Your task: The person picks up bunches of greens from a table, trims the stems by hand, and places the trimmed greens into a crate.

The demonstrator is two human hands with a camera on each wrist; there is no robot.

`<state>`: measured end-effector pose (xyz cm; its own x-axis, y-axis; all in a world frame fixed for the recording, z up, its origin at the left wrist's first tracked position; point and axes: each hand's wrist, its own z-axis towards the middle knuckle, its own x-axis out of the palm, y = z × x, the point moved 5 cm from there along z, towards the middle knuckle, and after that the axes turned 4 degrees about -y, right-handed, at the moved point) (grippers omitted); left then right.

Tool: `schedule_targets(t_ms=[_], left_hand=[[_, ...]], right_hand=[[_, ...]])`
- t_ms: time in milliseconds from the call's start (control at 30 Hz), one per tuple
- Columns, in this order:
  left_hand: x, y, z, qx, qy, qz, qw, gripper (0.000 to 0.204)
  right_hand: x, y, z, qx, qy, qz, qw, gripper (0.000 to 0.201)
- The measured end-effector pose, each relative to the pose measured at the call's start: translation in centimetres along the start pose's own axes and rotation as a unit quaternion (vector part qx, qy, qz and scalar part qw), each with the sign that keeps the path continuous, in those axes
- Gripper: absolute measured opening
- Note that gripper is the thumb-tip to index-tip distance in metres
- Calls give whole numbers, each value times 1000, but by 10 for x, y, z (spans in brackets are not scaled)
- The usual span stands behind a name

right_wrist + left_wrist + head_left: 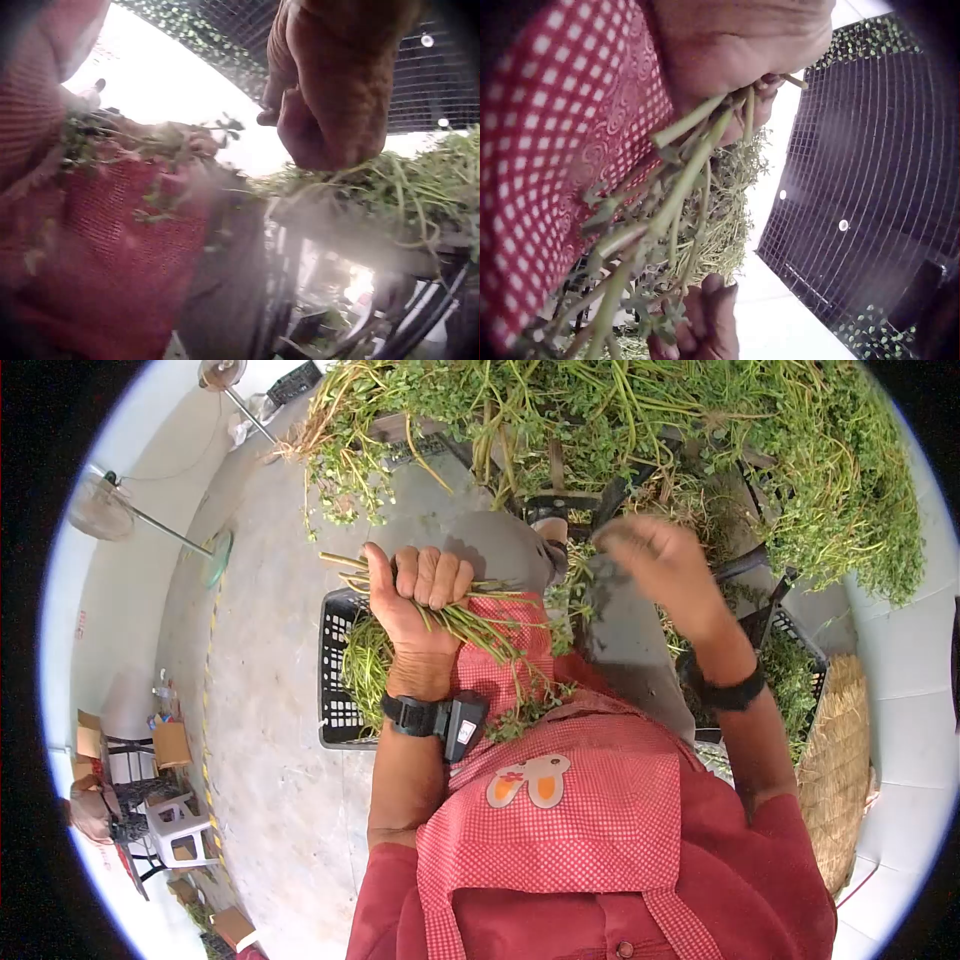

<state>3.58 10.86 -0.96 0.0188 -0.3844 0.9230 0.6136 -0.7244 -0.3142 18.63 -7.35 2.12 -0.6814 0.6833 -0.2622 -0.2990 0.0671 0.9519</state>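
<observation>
My left hand (422, 592) grips a bunch of leafy green stems (485, 628) over the lap, its fingers curled round them. Cut ends stick out past the thumb, while the leafy ends hang down across the red checked apron (560, 840). In the left wrist view, thick pale-green stems (682, 180) run down from under the fist. My right hand (660, 565), blurred, is raised apart from the bunch at the right, with loosely bent fingers. Nothing shows between them in the right wrist view, where the thumb lies near the bent index finger.
A heap of the same greens (600, 420) covers the raised surface ahead and droops over its right side. A black crate (335, 700) with greens stands at the left; another crate (815, 660) is at the right, beside a woven mat (835, 760). Fans (215, 555) stand farther left.
</observation>
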Motion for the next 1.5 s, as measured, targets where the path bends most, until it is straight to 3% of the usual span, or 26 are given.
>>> schedule_targets(t_ms=[33, 100, 167, 233, 433, 500, 533, 600, 633, 667, 700, 733, 800, 867, 933, 1000, 1033, 1100, 1167, 1200, 1233, 1300, 1367, 1433, 1500], left_hand=[[0, 0, -1, 0, -2, -4, 1000, 55], [-2, 0, 0, -2, 10, 2, 1000, 55], [1, 0, 1, -7, 26, 8, 1000, 55], [0, -1, -2, 1, -9, 11, 1000, 55], [-2, -1, -2, 9, -9, 15, 1000, 54], [-1, 0, -2, 3, -1, 10, 1000, 54], [0, 1, -2, -4, 6, 6, 1000, 54], [2, 2, -3, -2, -8, 8, 1000, 54], [2, 2, -2, 1, -22, 9, 1000, 54], [-2, -1, -2, 1, -22, 9, 1000, 54], [-7, -5, -3, -3, -10, -22, 1000, 54], [-9, -7, -2, -7, 4, -53, 999, 53], [-7, -5, 0, -3, 1, -51, 999, 53], [-4, -3, 0, 6, 5, -48, 999, 53], [-5, -3, -1, 24, -43, -61, 997, 52], [-4, -4, -2, 23, -43, -64, 997, 52], [-4, -4, -1, 20, -42, -70, 996, 52], [-8, -5, 0, 17, -32, -67, 997, 53], [-11, -6, 0, 18, -22, -67, 997, 53], [-10, -5, 1, 15, -8, -64, 998, 54], [-8, -5, 1, 13, 5, -61, 998, 54], [-4, -4, 0, 10, 6, -66, 998, 55], [-7, -4, 0, 20, -36, -48, 998, 55], [-7, -4, 0, 19, -29, -51, 998, 55], [-7, -5, 0, 15, -21, -53, 998, 55]], right_hand=[[18, 16, -11, -106, 52, -84, 989, 20], [50, 17, -29, -140, 126, -137, 973, 16], [70, 11, -33, -161, 138, -162, 964, 19], [80, 3, -34, -179, 152, -189, 954, 22], [74, -3, -40, -227, 95, -211, 946, 19], [74, -4, -38, -181, 88, -339, 919, 20], [75, -9, -36, -181, 87, -339, 919, 20], [67, -20, -21, -170, -22, -306, 936, 21], [58, -23, -12, -170, -22, -306, 936, 21], [32, -43, -2, 11, -75, -119, 990, 22], [16, -65, -4, 194, -121, 77, 971, 24], [4, -67, -6, 194, -120, 77, 971, 24], [-3, -69, -14, 235, -79, 363, 898, 24], [8, -44, -23, 231, -37, 370, 899, 21], [22, -30, -30, 224, 9, 380, 897, 19], [33, -26, -37, 218, 74, 342, 911, 20], [35, -25, -37, 217, 72, 344, 911, 20], [30, -14, -36, 130, 36, 317, 939, 28], [24, -15, -31, 121, 2, 250, 961, 31], [22, -11, -27, 15, -7, 111, 994, 28], [24, 0, -26, -92, -16, -30, 995, 26], [36, 5, -26, -53, 21, -65, 996, 29], [52, 2, -27, -195, 5, -263, 945, 35], [60, -15, -27, -165, 10, -278, 946, 39], [67, -37, -23, -191, 21, -277, 941, 35]])
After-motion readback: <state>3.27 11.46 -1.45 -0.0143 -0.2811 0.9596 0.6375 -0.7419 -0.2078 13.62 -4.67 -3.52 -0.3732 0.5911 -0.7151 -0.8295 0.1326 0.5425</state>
